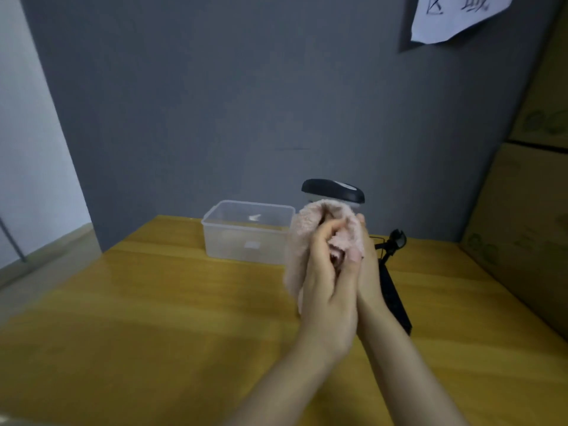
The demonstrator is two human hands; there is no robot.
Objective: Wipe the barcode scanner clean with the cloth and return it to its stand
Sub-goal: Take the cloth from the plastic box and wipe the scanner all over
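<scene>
Right of frame centre, above the yellow table (138,302): left hand (325,290) and right hand (367,265) pressed together, fingers (329,232) clamped on pink cloth (307,229) wrapped round barcode scanner (333,189), dark head poking out above. Black stand (395,272) just right, behind the hands.

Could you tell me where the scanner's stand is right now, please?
The black stand sits on the wooden table, right of centre in the head view, just behind the right hand and to the right of the clear plastic box.
</scene>
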